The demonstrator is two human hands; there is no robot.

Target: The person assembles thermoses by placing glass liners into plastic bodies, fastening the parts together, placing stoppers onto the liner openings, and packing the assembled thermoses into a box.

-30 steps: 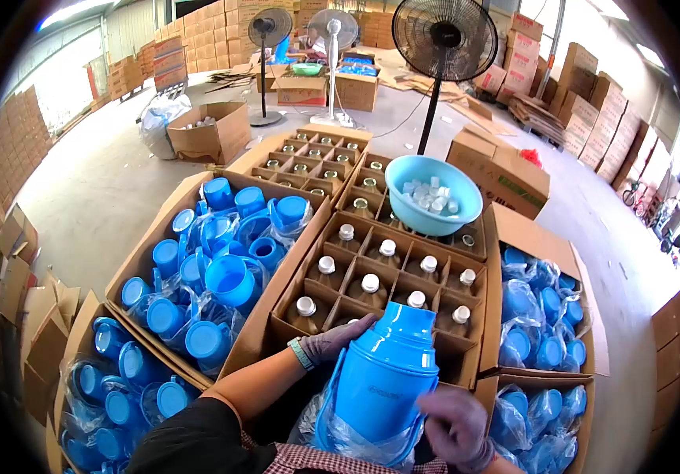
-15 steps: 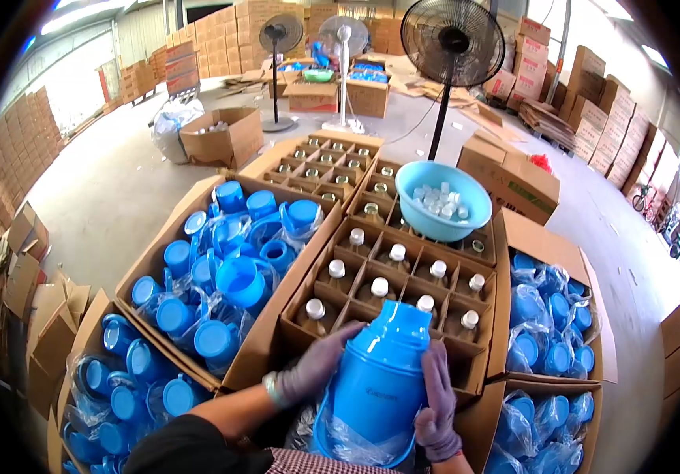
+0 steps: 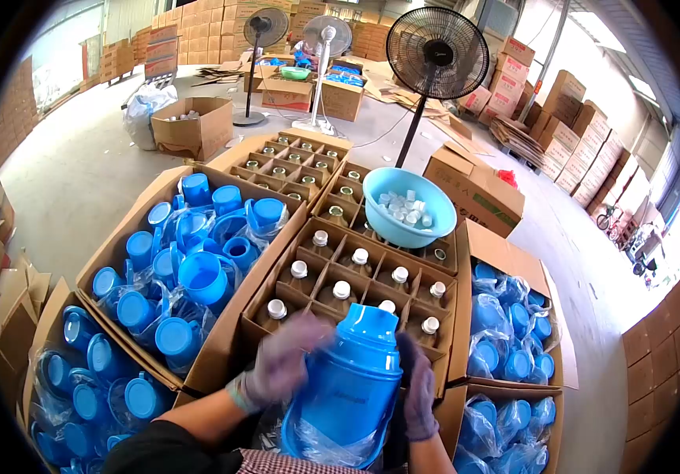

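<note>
A blue thermos jug [image 3: 348, 387] stands upright before me at the bottom centre, clear plastic film [image 3: 328, 444] around its lower part. Left of its shoulder, my left hand [image 3: 286, 359] is blurred by motion, its finger shape hard to make out. My right hand [image 3: 417, 387] lies along the jug's right side, fingers stretched upward and flat. Behind the jug, a divided carton [image 3: 457, 332] holds several bottles with white caps [image 3: 341, 290]. On the cartons rests a light blue basin [image 3: 387, 229] with small translucent caps [image 3: 405, 207] inside.
Cartons of bagged blue jug parts stand at the left [image 3: 198, 272] and right [image 3: 514, 316]. Open-necked bottles fill dividers farther back [image 3: 279, 171]. A black fan [image 3: 438, 54] rises behind the basin, beside an open carton [image 3: 474, 189]. Stacked boxes [image 3: 589, 134] line the back right.
My right hand has come from apart to the jug's right side. My left hand, earlier against the jug's upper left, now moves beside it. The whole view has shifted slightly.
</note>
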